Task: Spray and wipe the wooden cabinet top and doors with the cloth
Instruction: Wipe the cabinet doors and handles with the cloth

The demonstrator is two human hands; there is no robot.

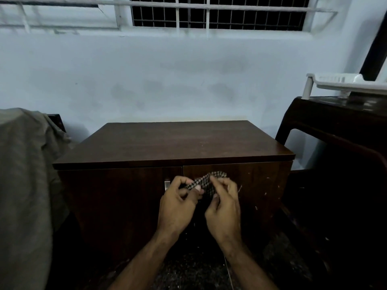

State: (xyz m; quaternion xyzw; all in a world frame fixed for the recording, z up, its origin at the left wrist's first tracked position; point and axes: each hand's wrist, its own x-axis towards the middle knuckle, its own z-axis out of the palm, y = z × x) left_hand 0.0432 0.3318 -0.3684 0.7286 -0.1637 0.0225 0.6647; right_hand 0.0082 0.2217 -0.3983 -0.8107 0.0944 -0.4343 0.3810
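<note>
A low dark wooden cabinet stands against the wall, its top (173, 141) bare and its two doors (117, 206) closed below it. In front of the doors, both hands hold a small checked cloth (206, 181). My left hand (178, 206) pinches the cloth's left end between thumb and fingers. My right hand (225, 208) pinches its right part, with the cloth bunched and stretched between the two. A metal handle (167, 184) shows beside my left hand. No spray bottle is in view.
A grey fabric-covered piece (23, 185) stands to the left of the cabinet. At right is a dark plastic chair (339, 130) with a white plastic rack (345, 82) on it. A barred window (209, 13) sits above the pale wall. The floor is dark speckled stone.
</note>
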